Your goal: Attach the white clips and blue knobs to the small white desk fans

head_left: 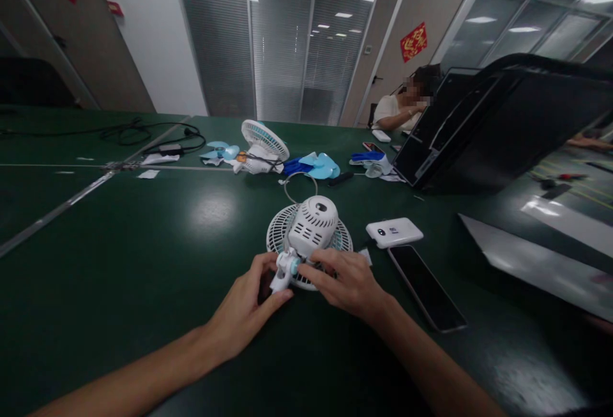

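Note:
A small white fan lies with its round grille down on the green table and its motor housing up. My left hand is closed around the white clamp-like mount at the fan's near end, thumb on its lower edge. From the other side, my right hand has its fingertips closed at the light-blue knob on that mount, with other fingers bent over by the housing. The exact grip of the right thumb is hidden. A thin pale ring stands just behind the fan.
Right of the fan lie a white device and a dark phone. Behind are another fan, light-blue blades, blue-white gloves and black cables. A large black panel stands at right; a person sits beyond.

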A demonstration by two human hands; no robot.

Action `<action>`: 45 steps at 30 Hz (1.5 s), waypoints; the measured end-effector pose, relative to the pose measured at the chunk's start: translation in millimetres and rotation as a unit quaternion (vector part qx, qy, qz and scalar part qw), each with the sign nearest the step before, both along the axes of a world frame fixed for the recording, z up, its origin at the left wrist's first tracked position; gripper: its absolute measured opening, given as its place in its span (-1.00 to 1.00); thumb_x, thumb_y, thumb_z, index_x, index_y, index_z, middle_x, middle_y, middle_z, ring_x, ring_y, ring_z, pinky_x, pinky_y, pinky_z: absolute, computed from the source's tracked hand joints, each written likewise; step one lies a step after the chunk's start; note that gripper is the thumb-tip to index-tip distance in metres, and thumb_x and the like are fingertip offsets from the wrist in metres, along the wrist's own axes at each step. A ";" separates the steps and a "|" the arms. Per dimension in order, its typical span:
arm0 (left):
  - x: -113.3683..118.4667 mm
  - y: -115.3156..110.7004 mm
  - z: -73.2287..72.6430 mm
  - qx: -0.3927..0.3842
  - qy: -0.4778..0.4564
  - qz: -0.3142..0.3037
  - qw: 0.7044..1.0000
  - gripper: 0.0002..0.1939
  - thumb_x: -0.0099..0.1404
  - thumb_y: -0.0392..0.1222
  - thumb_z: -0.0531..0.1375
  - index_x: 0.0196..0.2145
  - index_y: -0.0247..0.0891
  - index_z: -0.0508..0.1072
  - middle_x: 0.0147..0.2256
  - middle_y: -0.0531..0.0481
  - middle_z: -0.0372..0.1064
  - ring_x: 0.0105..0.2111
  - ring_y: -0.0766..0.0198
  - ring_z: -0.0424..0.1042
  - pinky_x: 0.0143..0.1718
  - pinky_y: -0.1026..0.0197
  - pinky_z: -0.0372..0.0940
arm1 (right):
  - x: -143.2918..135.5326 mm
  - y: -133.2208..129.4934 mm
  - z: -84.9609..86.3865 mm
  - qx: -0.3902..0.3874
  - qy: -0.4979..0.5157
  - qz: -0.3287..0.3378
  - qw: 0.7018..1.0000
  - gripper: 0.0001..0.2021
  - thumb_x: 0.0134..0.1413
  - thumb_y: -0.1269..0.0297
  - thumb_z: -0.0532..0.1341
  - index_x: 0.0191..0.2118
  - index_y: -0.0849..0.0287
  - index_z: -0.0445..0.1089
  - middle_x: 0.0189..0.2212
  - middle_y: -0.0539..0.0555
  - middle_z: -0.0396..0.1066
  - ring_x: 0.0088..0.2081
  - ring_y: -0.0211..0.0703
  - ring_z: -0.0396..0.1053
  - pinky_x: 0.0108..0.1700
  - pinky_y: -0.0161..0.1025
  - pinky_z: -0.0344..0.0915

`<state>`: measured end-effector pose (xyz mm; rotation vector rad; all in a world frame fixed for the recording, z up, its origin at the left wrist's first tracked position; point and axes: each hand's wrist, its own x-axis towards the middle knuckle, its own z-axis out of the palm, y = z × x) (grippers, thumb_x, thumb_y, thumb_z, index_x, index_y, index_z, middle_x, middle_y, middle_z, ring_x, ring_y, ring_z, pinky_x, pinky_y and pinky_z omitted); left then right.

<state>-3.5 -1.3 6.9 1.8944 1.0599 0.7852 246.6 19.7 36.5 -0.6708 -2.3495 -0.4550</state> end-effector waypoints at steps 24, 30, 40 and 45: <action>0.2 -0.4 2.9 -0.008 -0.003 0.005 1.000 -0.55 0.44 -0.04 0.15 0.17 -0.17 0.10 -0.14 -0.08 0.46 -0.27 0.12 0.47 -0.28 0.12 0.35 | -3.8 -2.9 -6.5 -0.044 0.052 0.024 0.997 -0.78 0.19 0.31 0.30 -0.04 0.07 0.46 -0.22 0.00 0.38 -0.44 -0.36 0.24 -0.44 -0.31 0.26; 1.2 -1.0 1.7 0.002 -0.005 0.007 1.000 -0.56 0.44 -0.04 0.15 0.16 -0.17 0.11 -0.15 -0.07 0.47 -0.29 0.13 0.46 -0.29 0.12 0.34 | -6.3 -2.7 -10.7 -0.042 0.087 0.006 0.995 -0.76 0.20 0.36 0.29 -0.02 0.06 0.45 -0.22 0.00 0.39 -0.42 -0.37 0.29 -0.43 -0.33 0.28; 1.9 -1.7 3.0 0.009 0.003 0.014 1.000 -0.55 0.43 -0.03 0.16 0.16 -0.18 0.13 -0.14 -0.09 0.47 -0.28 0.11 0.46 -0.26 0.10 0.35 | -10.4 -1.8 -10.2 -0.083 0.107 -0.034 0.990 -0.89 0.24 0.36 0.22 -0.14 0.13 0.45 -0.25 0.03 0.39 -0.38 -0.31 0.34 -0.41 -0.30 0.27; 1.7 -1.5 3.1 -0.001 0.003 0.016 1.000 -0.55 0.42 -0.03 0.16 0.16 -0.17 0.14 -0.12 -0.09 0.49 -0.27 0.11 0.47 -0.26 0.11 0.36 | -10.6 -5.4 -13.8 -0.101 0.103 -0.015 0.989 -0.89 0.22 0.36 0.20 -0.17 0.16 0.45 -0.27 0.04 0.40 -0.35 -0.27 0.38 -0.39 -0.28 0.28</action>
